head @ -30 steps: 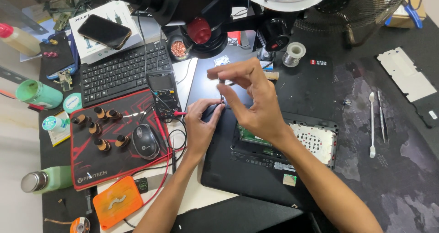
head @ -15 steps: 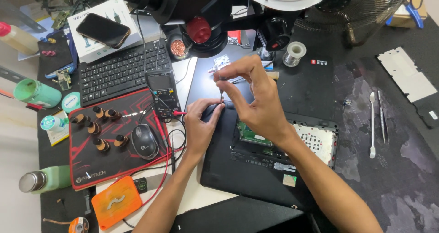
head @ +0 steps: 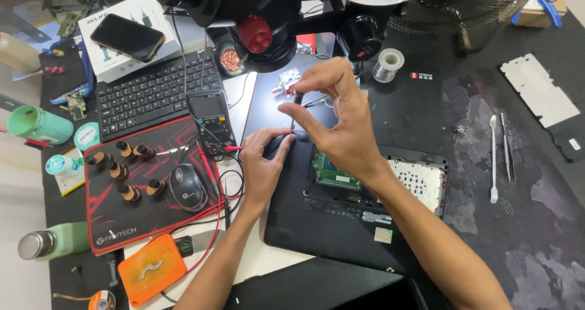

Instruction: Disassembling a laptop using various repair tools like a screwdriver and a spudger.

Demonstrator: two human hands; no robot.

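Note:
A black laptop (head: 341, 231) lies bottom-up with its cover off, showing a green circuit board (head: 329, 175). My right hand (head: 341, 118) pinches the top of a thin screwdriver (head: 294, 118), which stands nearly upright over the laptop's upper left corner. My left hand (head: 263, 164) rests on that corner with its fingertips around the screwdriver's tip. The tip itself is hidden by the fingers.
Left of the laptop are a multimeter (head: 210, 120) with red leads, a mouse (head: 186, 187) on a red-black mat (head: 113, 215), and a keyboard (head: 152, 94). A microscope head (head: 262, 36) hangs behind. A solder spool (head: 388, 64), tweezers (head: 507, 148), a spudger (head: 493, 158) and a metal plate (head: 539, 91) lie to the right.
My right hand's fingers closed on the screwdriver's top and shifted a little to the left. My left hand stayed at the laptop's corner.

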